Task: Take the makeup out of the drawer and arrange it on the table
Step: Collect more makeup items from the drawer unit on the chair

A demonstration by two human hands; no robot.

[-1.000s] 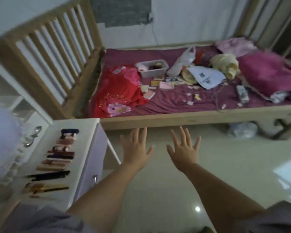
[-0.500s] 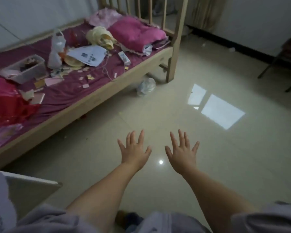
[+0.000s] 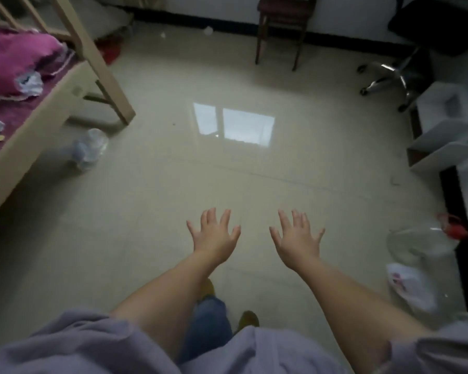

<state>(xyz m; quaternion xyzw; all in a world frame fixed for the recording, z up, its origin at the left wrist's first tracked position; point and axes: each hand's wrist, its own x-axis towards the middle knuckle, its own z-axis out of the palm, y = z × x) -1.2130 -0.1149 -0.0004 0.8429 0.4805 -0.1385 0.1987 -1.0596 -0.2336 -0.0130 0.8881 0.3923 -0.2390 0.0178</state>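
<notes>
— What's different from a second ago?
— The view has swung right. The worktop with its row of makeup has gone out of sight, and only the foot corner of the bed [image 3: 65, 85] remains at the left edge.
— Anything new in sight?
— A chair [image 3: 281, 25] by the far wall, a white shelf [image 3: 449, 147] at the right, and plastic bags [image 3: 414, 287] on the floor.
— The hands?
— Spread a little further apart.
</notes>
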